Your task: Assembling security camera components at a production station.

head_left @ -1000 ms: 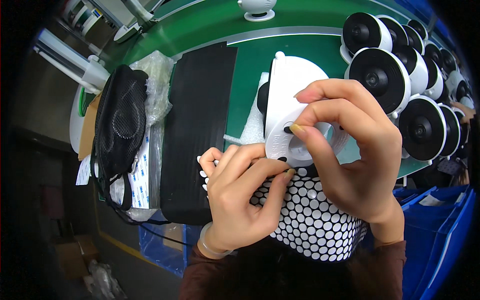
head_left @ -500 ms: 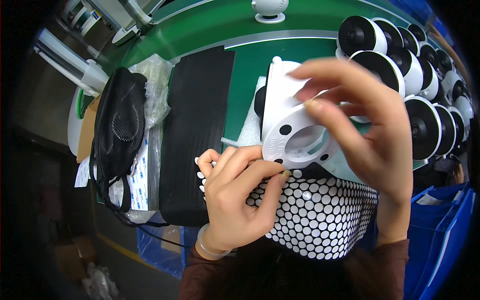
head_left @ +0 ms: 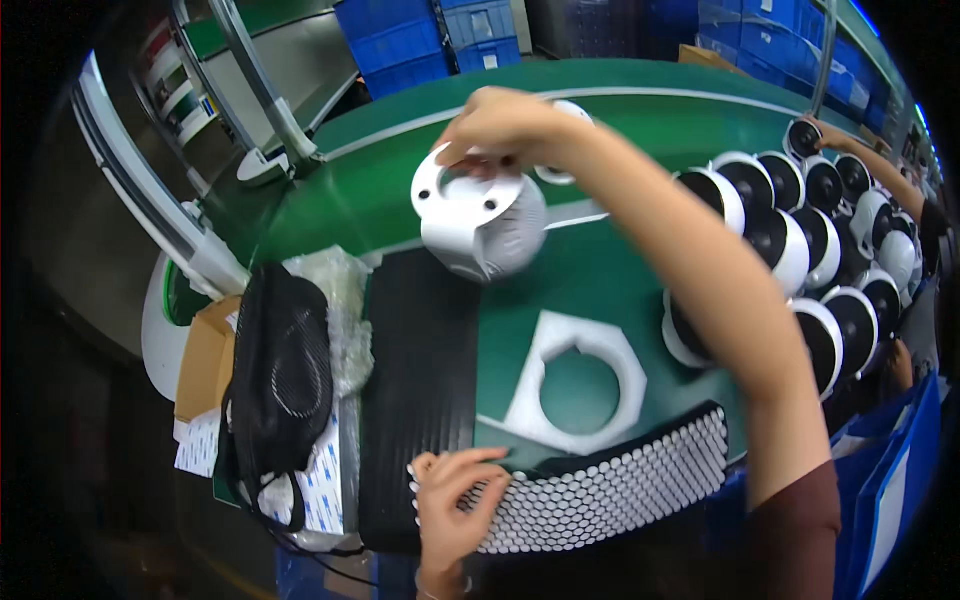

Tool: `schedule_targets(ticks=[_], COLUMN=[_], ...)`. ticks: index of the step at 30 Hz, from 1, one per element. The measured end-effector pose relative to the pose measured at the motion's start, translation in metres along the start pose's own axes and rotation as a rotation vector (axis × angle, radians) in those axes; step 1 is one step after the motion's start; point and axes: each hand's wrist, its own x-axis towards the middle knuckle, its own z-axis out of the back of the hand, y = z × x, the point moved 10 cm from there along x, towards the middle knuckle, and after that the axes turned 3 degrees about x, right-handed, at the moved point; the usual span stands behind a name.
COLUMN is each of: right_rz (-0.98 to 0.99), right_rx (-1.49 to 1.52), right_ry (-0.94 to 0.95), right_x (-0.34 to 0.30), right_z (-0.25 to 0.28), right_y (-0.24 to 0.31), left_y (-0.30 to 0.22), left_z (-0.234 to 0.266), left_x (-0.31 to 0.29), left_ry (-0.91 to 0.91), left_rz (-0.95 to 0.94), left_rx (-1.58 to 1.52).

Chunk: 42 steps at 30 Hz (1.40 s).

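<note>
My right hand (head_left: pixel 490 135) reaches far forward and grips a white round-bodied device (head_left: pixel 515 235) by its ring-shaped base (head_left: pixel 455 208). The base faces up and shows small dark round pads. The device hangs tilted at the near edge of the green conveyor belt (head_left: pixel 350 195). Near me, my left hand (head_left: pixel 455 500) is closed, thumb and forefinger together at the left part of a black sheet covered in white round pads (head_left: pixel 610 500). Just beyond the sheet lies a white foam holder (head_left: pixel 625 370) with a round opening.
Rows of white devices with black round fronts (head_left: pixel 780 245) stand at the right. Another person's hand (head_left: pixel 830 135) touches one at the far right. To the left lie a black ridged mat (head_left: pixel 420 380), a black mesh bag (head_left: pixel 285 370) and a cardboard box (head_left: pixel 205 350). Blue bins (head_left: pixel 395 45) stand behind.
My right hand has lifted the device off the foam holder and carried it forward and left toward the belt. My left hand stays at the pad sheet. The view has tilted up.
</note>
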Motion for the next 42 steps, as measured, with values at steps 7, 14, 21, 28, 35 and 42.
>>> schedule_targets(ticks=[7,14,21,28,35,42], right_rz=[0.741,0.200,0.248,-0.445,-0.319,-0.051], right_rx=[-1.023,-0.789,-0.618,-0.855,-0.916,-0.437], right_ry=[-0.433,-0.184,-0.572,-1.003,-0.712,-0.055], right_x=[0.065,0.090,0.061,0.014,0.021,-0.093], right_z=[-0.073,-0.030,0.046,0.128,0.155,0.072], right_y=[-0.039,-0.136,-0.082,-0.162,-0.085,0.012], left_y=[-0.004,-0.005,-0.003,-0.006,0.000,-0.005], left_z=[0.002,-0.001,-0.002,-0.004,-0.009,-0.005], left_x=[-0.001,0.003,0.004,0.004,0.003,0.001], left_ry=[0.038,0.048,0.059,0.079,0.093,0.002], left_rz=[0.037,-0.032,-0.026,-0.053,0.034,-0.050], left_rx=[0.074,0.006,-0.013,0.062,0.177,0.112])
